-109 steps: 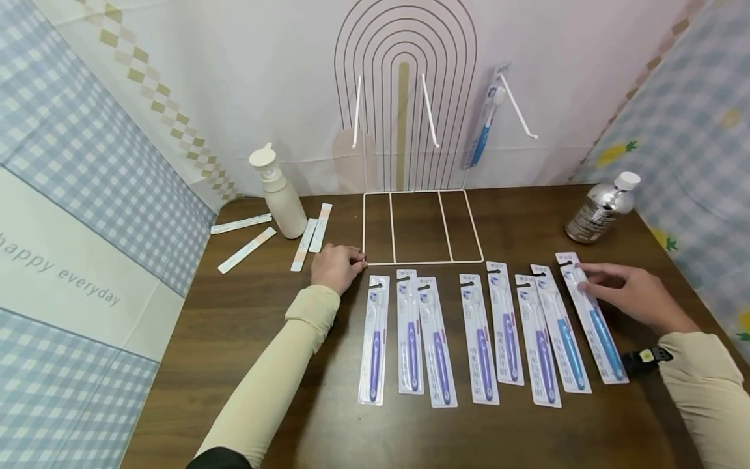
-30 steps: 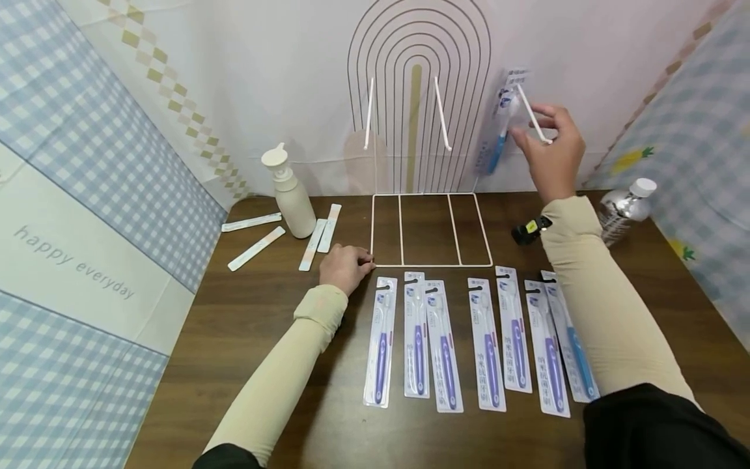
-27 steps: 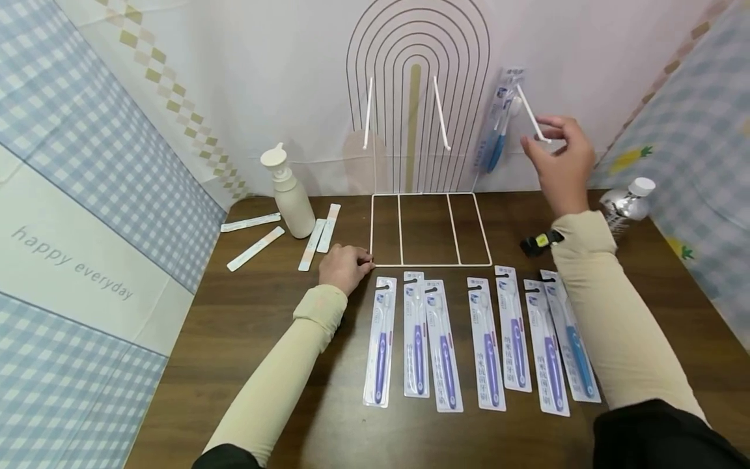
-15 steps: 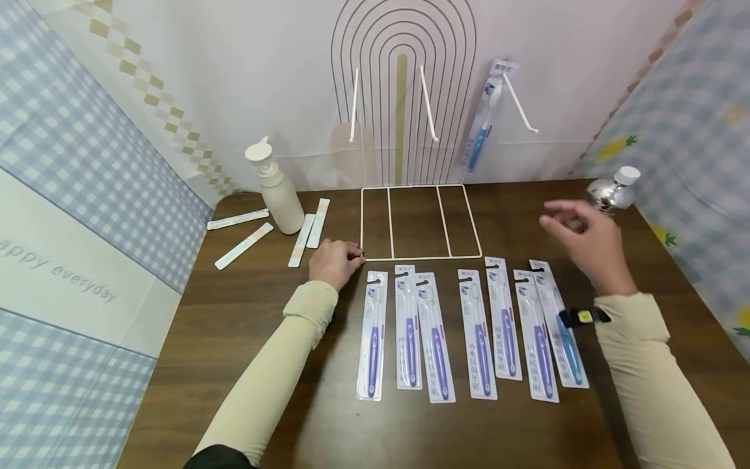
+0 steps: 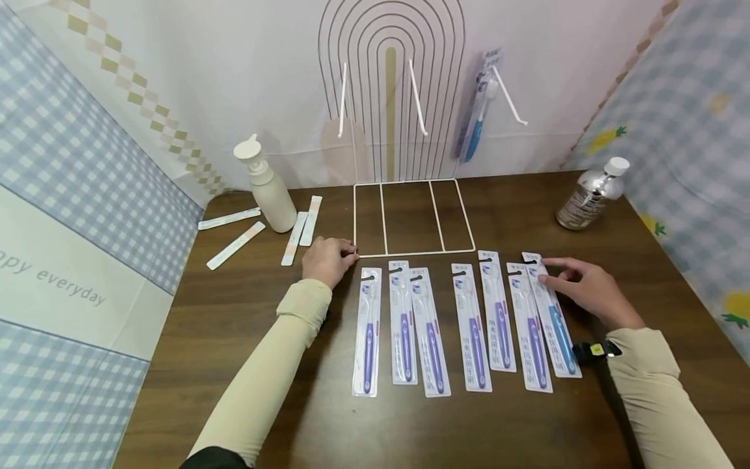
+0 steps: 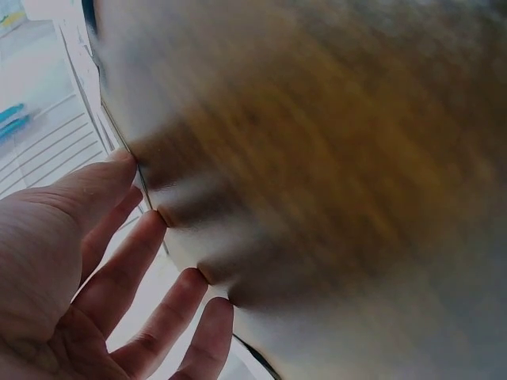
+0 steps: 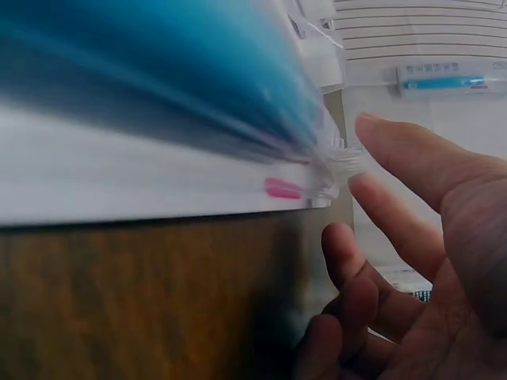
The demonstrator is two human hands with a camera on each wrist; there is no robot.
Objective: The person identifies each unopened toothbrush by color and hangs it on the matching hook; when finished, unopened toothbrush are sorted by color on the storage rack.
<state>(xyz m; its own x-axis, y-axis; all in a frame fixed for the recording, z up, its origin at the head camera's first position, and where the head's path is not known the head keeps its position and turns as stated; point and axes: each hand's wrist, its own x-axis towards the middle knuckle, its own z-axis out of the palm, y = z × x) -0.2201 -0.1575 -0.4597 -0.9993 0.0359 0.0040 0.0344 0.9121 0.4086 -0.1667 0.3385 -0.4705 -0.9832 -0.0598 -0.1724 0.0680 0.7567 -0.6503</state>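
Note:
My left hand (image 5: 328, 262) pinches the front left corner of a white wire rack (image 5: 410, 253); in the left wrist view its other fingertips (image 6: 207, 273) meet the tabletop. Near the top of a packaged blue toothbrush (image 5: 552, 316), my right hand (image 5: 592, 290) reaches with thumb and fingers spread. In the right wrist view, its thumb (image 7: 404, 150) stands beside that package without closing on it. Several packaged purple toothbrushes (image 5: 474, 329) lie in a row to the left. Packaged blue toothbrushes (image 5: 477, 127) hang on the rack's right hook (image 5: 510, 98); their number cannot be told.
The left hook (image 5: 342, 101) and middle hook (image 5: 418, 98) jut forward. A pump bottle (image 5: 272, 195) and several thin paper sachets (image 5: 236, 245) are at the left. A silvery bottle (image 5: 588, 198) with a white cap stands back right.
The rightmost blue toothbrush has left the table and hangs on the right hook. My right hand has let go and come down to the remaining blue one. My left hand stays at the rack corner.

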